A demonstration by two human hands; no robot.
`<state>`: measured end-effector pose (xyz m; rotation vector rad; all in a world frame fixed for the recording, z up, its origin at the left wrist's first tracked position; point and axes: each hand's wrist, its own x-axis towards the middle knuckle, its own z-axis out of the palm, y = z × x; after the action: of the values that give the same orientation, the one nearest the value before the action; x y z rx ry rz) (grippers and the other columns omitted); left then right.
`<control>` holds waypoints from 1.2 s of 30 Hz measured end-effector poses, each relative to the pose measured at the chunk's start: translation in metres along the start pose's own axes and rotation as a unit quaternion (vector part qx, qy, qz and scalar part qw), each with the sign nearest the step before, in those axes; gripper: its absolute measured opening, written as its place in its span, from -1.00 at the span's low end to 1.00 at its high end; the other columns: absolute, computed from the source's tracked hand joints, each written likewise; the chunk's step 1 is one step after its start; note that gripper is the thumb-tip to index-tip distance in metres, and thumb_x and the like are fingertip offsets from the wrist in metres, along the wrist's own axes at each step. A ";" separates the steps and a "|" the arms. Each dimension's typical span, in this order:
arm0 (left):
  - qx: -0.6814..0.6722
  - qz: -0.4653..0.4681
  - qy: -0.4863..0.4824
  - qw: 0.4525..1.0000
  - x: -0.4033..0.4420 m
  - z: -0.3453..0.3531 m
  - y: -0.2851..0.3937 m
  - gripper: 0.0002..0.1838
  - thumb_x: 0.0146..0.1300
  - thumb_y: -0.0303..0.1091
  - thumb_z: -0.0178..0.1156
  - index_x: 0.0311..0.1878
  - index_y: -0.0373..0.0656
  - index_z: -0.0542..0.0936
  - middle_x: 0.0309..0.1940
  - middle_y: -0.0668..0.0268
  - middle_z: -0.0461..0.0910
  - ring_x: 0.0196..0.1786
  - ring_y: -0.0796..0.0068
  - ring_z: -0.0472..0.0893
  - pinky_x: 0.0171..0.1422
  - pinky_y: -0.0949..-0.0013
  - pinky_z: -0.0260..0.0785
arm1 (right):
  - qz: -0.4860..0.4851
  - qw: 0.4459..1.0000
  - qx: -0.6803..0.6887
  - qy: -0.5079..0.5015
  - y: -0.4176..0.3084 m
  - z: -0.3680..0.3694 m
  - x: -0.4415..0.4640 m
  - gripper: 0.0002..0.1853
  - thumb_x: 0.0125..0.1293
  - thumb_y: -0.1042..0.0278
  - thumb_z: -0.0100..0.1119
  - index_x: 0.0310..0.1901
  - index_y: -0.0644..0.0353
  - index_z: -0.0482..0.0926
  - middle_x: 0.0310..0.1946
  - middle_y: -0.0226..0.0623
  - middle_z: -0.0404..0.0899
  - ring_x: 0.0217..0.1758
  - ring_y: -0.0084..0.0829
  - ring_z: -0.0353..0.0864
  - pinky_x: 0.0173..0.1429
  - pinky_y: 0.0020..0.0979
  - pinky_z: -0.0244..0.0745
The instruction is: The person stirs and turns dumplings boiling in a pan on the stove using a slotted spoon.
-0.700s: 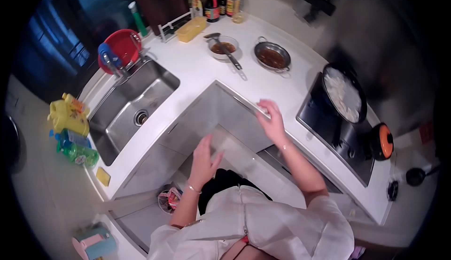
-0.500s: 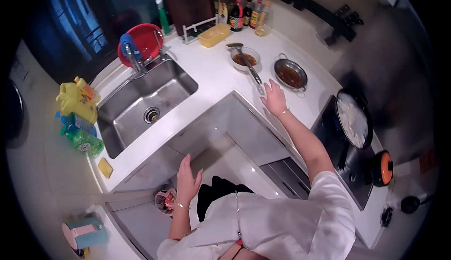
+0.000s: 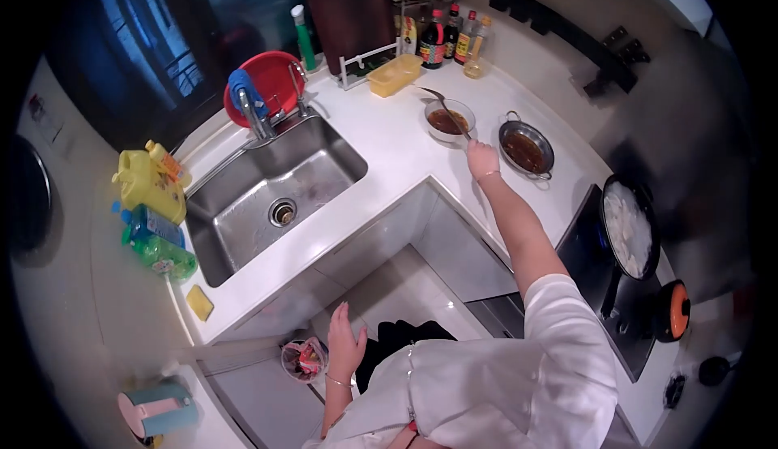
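My right hand [image 3: 483, 160] is closed around the handle end of a metal spatula [image 3: 455, 121]. The spatula slants over a clear bowl [image 3: 470, 112] of brown sauce, its thin head tilted up past the bowl's far rim. Just right of that hand sits a small two-handled metal pan [image 3: 548, 151] with brown sauce in it. Down by my body, my left hand [image 3: 345, 345] hangs open in the air, fingers extended and holding nothing.
A black pan [image 3: 651, 234] with white pieces stands on the stove [image 3: 624, 319], beside an orange-lidded pot [image 3: 679, 311]. The steel sink [image 3: 243, 230] is to the left. Sauce bottles [image 3: 433, 44] and a yellow container [image 3: 395, 74] line the back. A trash bin [image 3: 285, 360] stands below.
My right hand has gone from spread fingers near the spatula's handle to gripping it, and the spatula's head has turned edge-on. The view has shifted slightly. My left hand remains open.
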<state>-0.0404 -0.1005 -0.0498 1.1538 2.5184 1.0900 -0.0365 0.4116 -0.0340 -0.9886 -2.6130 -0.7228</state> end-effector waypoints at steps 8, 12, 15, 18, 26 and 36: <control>0.014 0.140 -0.125 0.982 0.047 0.013 0.020 -0.37 0.09 -0.33 0.14 0.21 -0.33 0.18 0.19 0.00 0.20 0.18 0.01 0.28 0.20 0.16 0.18 | -0.007 0.994 0.098 0.052 0.062 -0.102 -0.008 -0.89 0.12 0.40 -0.11 -0.43 0.21 0.41 -0.59 -0.18 0.52 -0.49 -0.26 0.56 -0.38 -0.27 0.46; -0.011 0.234 -0.214 0.948 0.067 0.038 0.035 -0.38 0.10 -0.34 0.13 0.21 -0.33 0.18 0.18 -0.01 0.20 0.19 0.01 0.27 0.21 0.15 0.17 | 0.074 0.985 0.110 0.109 0.120 -0.213 -0.067 -0.89 0.10 0.42 -0.10 -0.45 0.19 0.45 -0.57 -0.14 0.53 -0.46 -0.16 0.55 -0.35 -0.22 0.46; -0.085 0.286 -0.271 0.915 0.085 0.069 0.055 -0.39 0.11 -0.36 0.12 0.21 -0.34 0.18 0.18 -0.03 0.19 0.20 -0.01 0.26 0.23 0.15 0.15 | 0.101 0.981 0.034 0.161 0.177 -0.304 -0.129 -0.89 0.11 0.43 -0.05 -0.39 0.19 0.50 -0.44 -0.20 0.54 -0.30 -0.19 0.53 -0.23 -0.27 0.47; -0.139 0.342 -0.315 0.874 0.096 0.088 0.072 -0.40 0.11 -0.37 0.12 0.20 -0.35 0.18 0.18 -0.03 0.18 0.19 -0.02 0.27 0.24 0.16 0.14 | 0.109 0.975 -0.047 0.186 0.214 -0.381 -0.193 -0.90 0.07 0.48 0.07 -0.34 0.21 0.52 -0.39 -0.24 0.50 -0.25 -0.23 0.49 -0.17 -0.30 0.45; -0.159 0.443 -0.407 0.783 0.098 0.123 0.129 -0.43 0.10 -0.35 0.14 0.17 -0.34 0.22 0.18 0.00 0.17 0.19 -0.01 0.27 0.24 0.18 0.17 | 0.140 0.968 -0.204 0.035 0.241 -0.481 -0.291 -0.91 0.08 0.53 0.07 -0.33 0.27 0.46 -0.42 -0.21 0.40 -0.31 -0.20 0.44 -0.21 -0.28 0.42; -0.171 0.445 -0.443 0.759 0.067 0.121 0.132 -0.43 0.11 -0.34 0.14 0.17 -0.33 0.22 0.17 0.00 0.19 0.19 0.00 0.27 0.23 0.17 0.18 | 0.218 0.964 -0.107 -0.112 0.250 -0.454 -0.316 -0.94 0.13 0.51 0.03 -0.39 0.31 0.43 -0.39 -0.18 0.40 -0.24 -0.16 0.44 -0.18 -0.26 0.41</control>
<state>0.0426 0.0712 -0.0376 2.1251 0.9598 0.7464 0.3920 0.1583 0.3130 -1.7285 -2.3874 -0.8250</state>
